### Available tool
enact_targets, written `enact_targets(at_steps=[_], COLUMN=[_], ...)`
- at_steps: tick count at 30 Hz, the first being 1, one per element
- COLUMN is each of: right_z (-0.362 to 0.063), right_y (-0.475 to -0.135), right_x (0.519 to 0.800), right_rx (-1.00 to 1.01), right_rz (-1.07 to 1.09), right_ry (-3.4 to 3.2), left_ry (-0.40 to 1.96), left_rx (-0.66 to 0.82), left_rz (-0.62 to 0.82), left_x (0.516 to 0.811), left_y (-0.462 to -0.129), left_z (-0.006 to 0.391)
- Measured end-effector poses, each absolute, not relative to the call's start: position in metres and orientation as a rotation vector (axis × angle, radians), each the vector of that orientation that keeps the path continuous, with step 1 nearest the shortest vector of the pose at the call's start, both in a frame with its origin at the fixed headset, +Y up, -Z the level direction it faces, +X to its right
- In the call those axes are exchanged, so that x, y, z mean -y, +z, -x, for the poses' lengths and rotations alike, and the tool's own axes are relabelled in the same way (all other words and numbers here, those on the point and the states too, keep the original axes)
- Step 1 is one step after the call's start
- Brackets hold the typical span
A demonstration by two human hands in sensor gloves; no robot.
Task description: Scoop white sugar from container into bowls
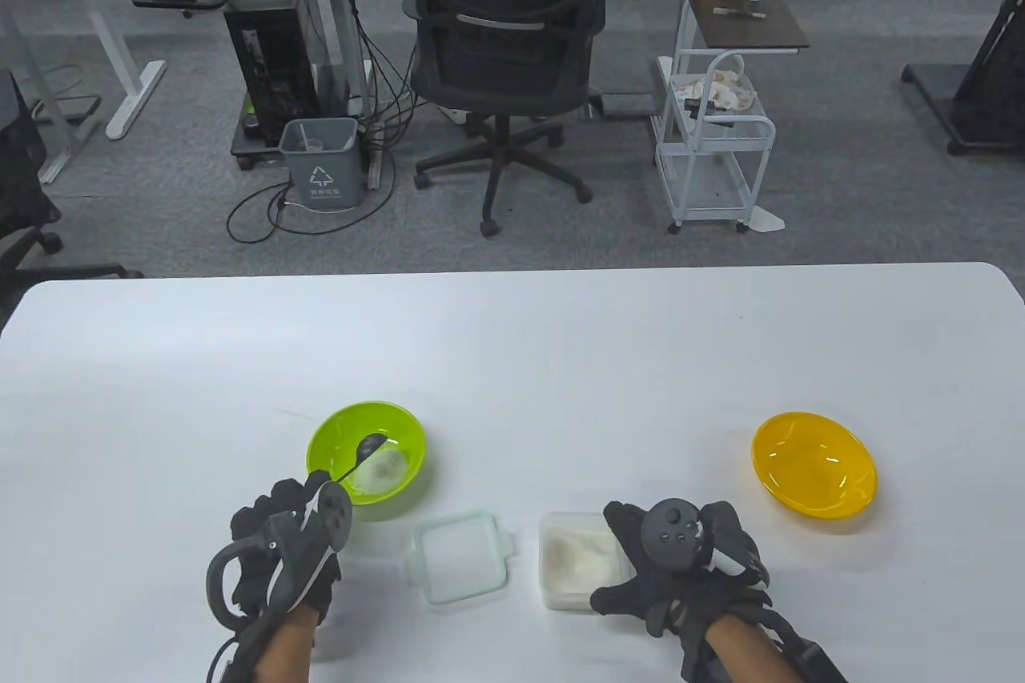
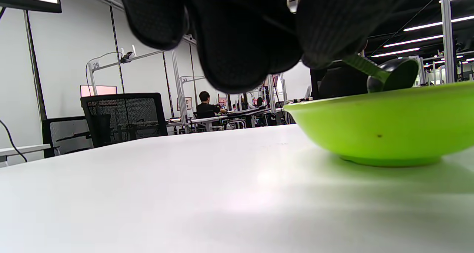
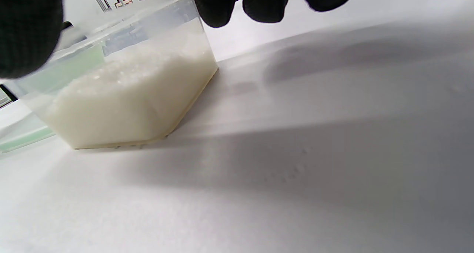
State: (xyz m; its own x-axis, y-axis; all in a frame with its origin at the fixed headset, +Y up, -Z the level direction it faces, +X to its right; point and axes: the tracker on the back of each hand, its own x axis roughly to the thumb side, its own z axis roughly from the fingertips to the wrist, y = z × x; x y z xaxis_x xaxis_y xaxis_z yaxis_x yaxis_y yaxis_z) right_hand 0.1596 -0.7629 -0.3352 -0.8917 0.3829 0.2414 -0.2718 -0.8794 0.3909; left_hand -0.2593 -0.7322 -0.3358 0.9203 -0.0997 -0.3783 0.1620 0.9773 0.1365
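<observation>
- Your left hand (image 1: 280,555) holds the handle of a dark metal spoon (image 1: 364,452), fingers curled around it in a closed grip. The handle rises away from you so the spoon's bowl hangs over the green bowl (image 1: 404,427), probably so that any sugar falls inside the rim.
- The left wrist view shows the spoon's bowl (image 2: 394,74) just above the green bowl's rim (image 2: 370,119). Whether it carries sugar, you cannot tell from here.
- A small white mound of sugar (image 1: 383,468) already lies in the green bowl.
- Your right hand (image 1: 681,563) rests against the right side of the clear sugar container (image 1: 572,555), thumb and fingers spread on its wall, seemingly to steady it for scooping. This grip is loose, not clamped.
- In the right wrist view the container (image 3: 122,93) is well filled with white sugar.
- Its pale green lid (image 1: 460,555) lies flat on the counter (image 1: 512,347), between your hands and out of the spoon's path.
- The yellow bowl (image 1: 813,463) sits well apart on your right and looks empty, so it likely waits its turn.
</observation>
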Motion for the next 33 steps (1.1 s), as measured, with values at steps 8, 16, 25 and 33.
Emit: enact_targets(at_steps=[8, 16, 25, 33], right_z=[-0.160, -0.159, -0.159, -0.158], right_y=[-0.335, -0.335, -0.335, -0.335], right_x=[0.763, 0.763, 0.763, 0.763], right_rx=[-0.500, -0.500, -0.496, -0.495], right_rz=[-0.448, -0.447, -0.445, -0.447], right_ry=[2.716, 2.716, 2.721, 2.725], left_ry=[-0.107, -0.092, -0.053, -0.114], left_rx=[-0.327, -0.116, 0.133, 0.276], left_rz=[-0.178, -0.211, -0.193, -0.224], left_x=[0.726, 0.699, 0.693, 0.705], left_y=[-0.336, -0.332, -0.309, -0.290], left_z=[0.245, 0.189, 0.122, 0.105])
